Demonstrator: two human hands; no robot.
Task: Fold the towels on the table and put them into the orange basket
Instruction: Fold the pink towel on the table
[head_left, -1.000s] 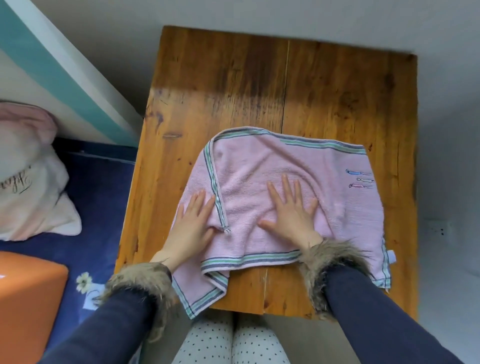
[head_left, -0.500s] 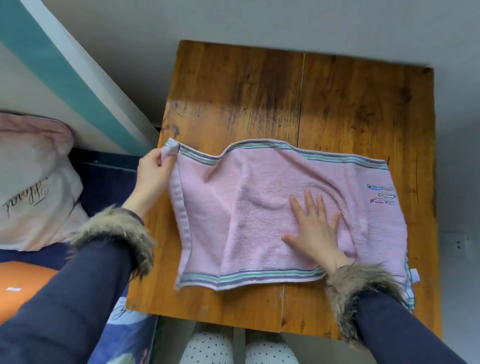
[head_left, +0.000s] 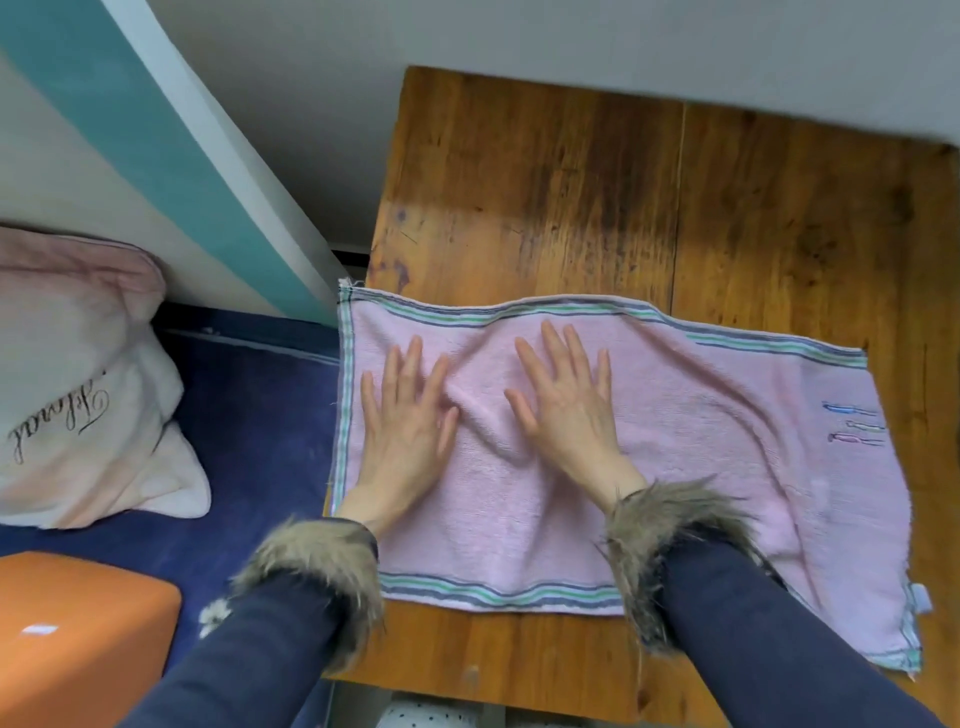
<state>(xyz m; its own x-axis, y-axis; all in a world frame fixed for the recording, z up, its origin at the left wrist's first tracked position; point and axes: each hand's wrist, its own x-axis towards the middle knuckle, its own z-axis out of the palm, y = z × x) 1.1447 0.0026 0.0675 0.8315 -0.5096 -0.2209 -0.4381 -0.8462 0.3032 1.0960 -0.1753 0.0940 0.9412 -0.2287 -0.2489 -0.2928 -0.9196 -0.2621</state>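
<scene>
Head view, the only one given, looks down on a pink towel (head_left: 675, 467) spread flat across the near part of the wooden tabletop (head_left: 571, 197); its left edge sits at or just past the tabletop's left side, and its right near corner droops toward the front edge; striped borders run along the far and near hems, and small embroidered marks sit near the right end; the left hand (head_left: 405, 426) lies palm down with straight, spread fingers on the towel's left part, gripping nothing; the right hand (head_left: 566, 410) lies the same way just beside it, flat and open on the cloth; between and below them a soft ridge of wrinkles shows, and more creases run toward the right end; the step in hand looks like smoothing before the first fold, so nothing is yet folded or stowed; to do it well, I would sweep both palms outward from the middle toward the short ends, pressing lightly so the terry does not bunch ahead of the fingers, then square the hems so the stripes lie parallel before bringing one end over the other; the overhanging corner may drag the cloth askew if ignored; the orange basket (head_left: 78, 634) stands low at the left, well apart from the towel, beside a blue bed cover (head_left: 249, 415) and a pale pillow (head_left: 78, 374).
</scene>
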